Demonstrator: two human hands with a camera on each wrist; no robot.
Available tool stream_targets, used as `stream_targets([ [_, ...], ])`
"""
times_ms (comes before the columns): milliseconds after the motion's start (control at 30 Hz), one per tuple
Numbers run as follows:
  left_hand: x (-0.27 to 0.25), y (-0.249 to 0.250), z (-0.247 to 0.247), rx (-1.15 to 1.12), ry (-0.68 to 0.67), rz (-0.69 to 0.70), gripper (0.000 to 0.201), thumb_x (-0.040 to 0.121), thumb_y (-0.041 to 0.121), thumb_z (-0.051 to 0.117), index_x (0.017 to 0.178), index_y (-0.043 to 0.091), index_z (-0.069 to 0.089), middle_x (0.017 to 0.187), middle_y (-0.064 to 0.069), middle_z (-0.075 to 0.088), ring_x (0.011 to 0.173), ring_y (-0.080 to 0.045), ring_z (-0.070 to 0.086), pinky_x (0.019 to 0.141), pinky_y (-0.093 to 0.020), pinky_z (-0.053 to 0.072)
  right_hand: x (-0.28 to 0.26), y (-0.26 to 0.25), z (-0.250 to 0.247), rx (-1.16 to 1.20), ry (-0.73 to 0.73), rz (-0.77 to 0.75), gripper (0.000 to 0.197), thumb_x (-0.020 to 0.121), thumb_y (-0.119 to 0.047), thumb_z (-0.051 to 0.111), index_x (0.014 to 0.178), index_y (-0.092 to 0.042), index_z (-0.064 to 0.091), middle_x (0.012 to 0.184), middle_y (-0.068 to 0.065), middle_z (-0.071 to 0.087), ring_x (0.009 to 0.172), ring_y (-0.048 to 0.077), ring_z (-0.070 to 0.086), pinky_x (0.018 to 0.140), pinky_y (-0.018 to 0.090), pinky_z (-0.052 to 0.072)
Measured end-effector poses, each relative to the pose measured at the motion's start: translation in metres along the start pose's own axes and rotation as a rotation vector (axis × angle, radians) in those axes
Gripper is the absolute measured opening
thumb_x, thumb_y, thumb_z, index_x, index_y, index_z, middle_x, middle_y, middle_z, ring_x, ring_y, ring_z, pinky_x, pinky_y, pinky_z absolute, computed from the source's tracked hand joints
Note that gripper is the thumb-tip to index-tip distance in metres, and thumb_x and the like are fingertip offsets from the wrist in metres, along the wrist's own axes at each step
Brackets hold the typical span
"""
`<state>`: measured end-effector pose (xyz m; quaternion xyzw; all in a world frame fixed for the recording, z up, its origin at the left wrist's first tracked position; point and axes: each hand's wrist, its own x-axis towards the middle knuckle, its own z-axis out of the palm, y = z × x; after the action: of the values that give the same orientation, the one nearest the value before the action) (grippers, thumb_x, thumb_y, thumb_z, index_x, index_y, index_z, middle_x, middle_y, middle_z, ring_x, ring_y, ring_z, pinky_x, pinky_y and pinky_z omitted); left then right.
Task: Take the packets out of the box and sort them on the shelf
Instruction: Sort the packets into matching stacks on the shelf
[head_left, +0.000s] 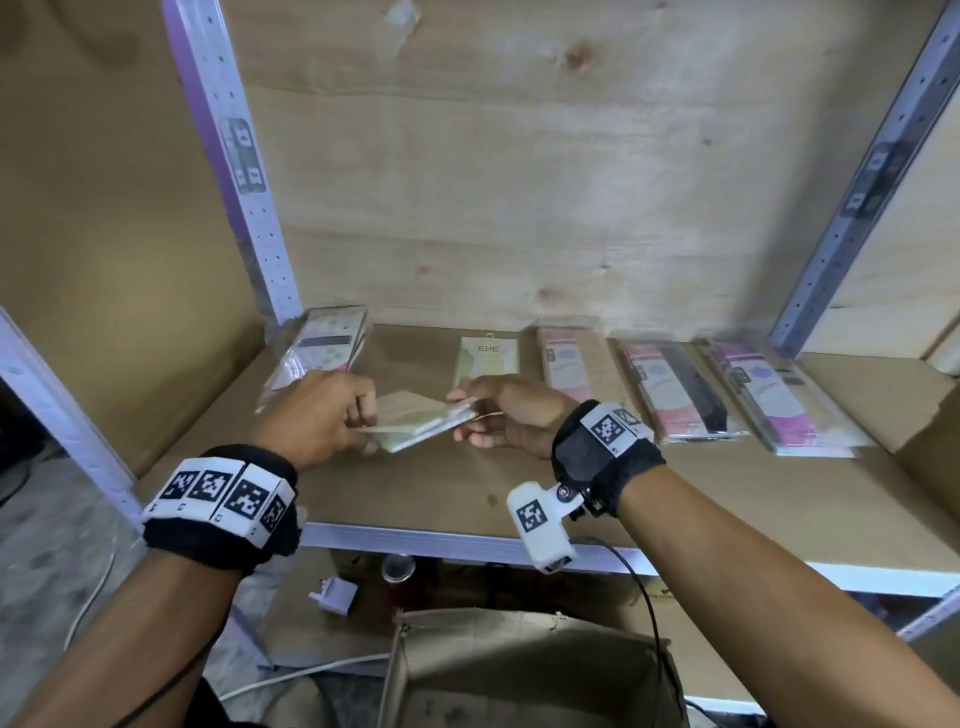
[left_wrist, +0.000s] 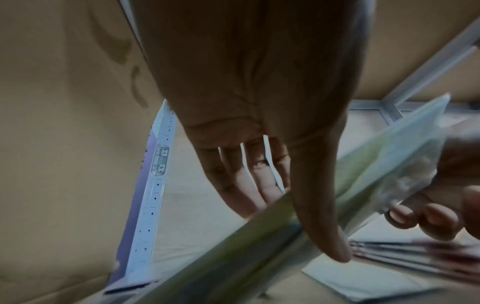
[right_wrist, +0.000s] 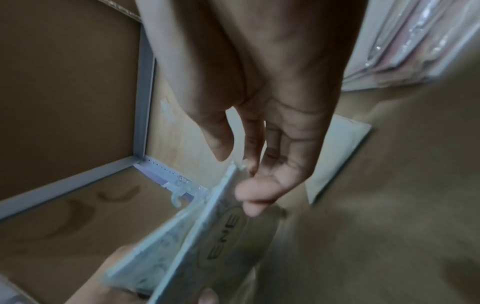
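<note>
Both hands hold a small stack of pale green packets (head_left: 423, 423) just above the shelf board (head_left: 467, 488). My left hand (head_left: 332, 415) grips the stack's left end, thumb (left_wrist: 322, 226) across the top packet (left_wrist: 233, 242). My right hand (head_left: 498, 415) pinches the right end, near the "ENE" print (right_wrist: 223, 236). One more pale green packet (head_left: 485, 358) lies flat behind the hands. The cardboard box (head_left: 519, 670) stands open below the shelf's front edge.
A pile of pastel packets (head_left: 322, 348) lies at the shelf's back left. Three piles of pink, black and purple packets (head_left: 675, 389) lie in a row to the right. Perforated metal uprights (head_left: 244, 197) frame the bay. A plug (head_left: 335, 595) and a cable lie under the shelf.
</note>
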<state>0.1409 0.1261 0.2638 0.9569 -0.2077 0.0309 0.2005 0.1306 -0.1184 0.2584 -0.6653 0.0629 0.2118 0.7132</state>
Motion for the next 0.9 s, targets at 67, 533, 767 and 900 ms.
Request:
stream_targets([
  [67,-0.006,-0.002,0.002,0.025,-0.024,-0.002,0.032,0.059,0.009,0.091,0.064,0.021,0.062,0.059,0.009,0.058,0.056,-0.003,0.053,0.055,-0.022,0.04,0.002,0.01,0.002,-0.027,-0.007,0.011,0.024,0.098,-0.011,0.057,0.118,0.001,0.064,0.076,0.01,0.064,0.061,0.016,0.066,0.062,0.023,0.058],
  [533,-0.018,-0.016,-0.026,-0.354,0.422,0.017,0.015,0.082,0.02,0.08,0.082,0.015,0.065,0.078,0.003,0.073,0.074,-0.022,0.064,0.072,-0.026,0.05,0.002,0.021,0.007,-1.011,-0.05,-0.161,0.027,0.098,-0.029,0.055,0.118,-0.02,0.07,0.119,0.001,0.066,0.105,0.017,0.059,0.083,0.024,0.043],
  [767,0.014,0.011,0.003,-0.966,0.273,-0.125,0.028,0.087,0.009,0.073,0.115,0.011,0.071,0.108,0.005,0.077,0.087,0.001,0.072,0.067,-0.011,0.053,0.002,0.007,-0.002,-0.359,0.07,-0.259,0.034,0.101,-0.03,0.05,0.118,-0.006,0.066,0.113,0.011,0.068,0.104,0.031,0.062,0.096,0.042,0.048],
  [900,0.034,0.019,0.024,-1.162,0.204,-0.24,0.03,0.089,0.01,0.072,0.119,0.005,0.069,0.11,-0.004,0.076,0.103,-0.021,0.072,0.084,-0.031,0.06,0.001,0.014,-0.007,-0.104,0.018,-0.252,0.034,0.096,-0.033,0.062,0.116,-0.007,0.066,0.129,0.029,0.059,0.11,0.049,0.057,0.105,0.053,0.042],
])
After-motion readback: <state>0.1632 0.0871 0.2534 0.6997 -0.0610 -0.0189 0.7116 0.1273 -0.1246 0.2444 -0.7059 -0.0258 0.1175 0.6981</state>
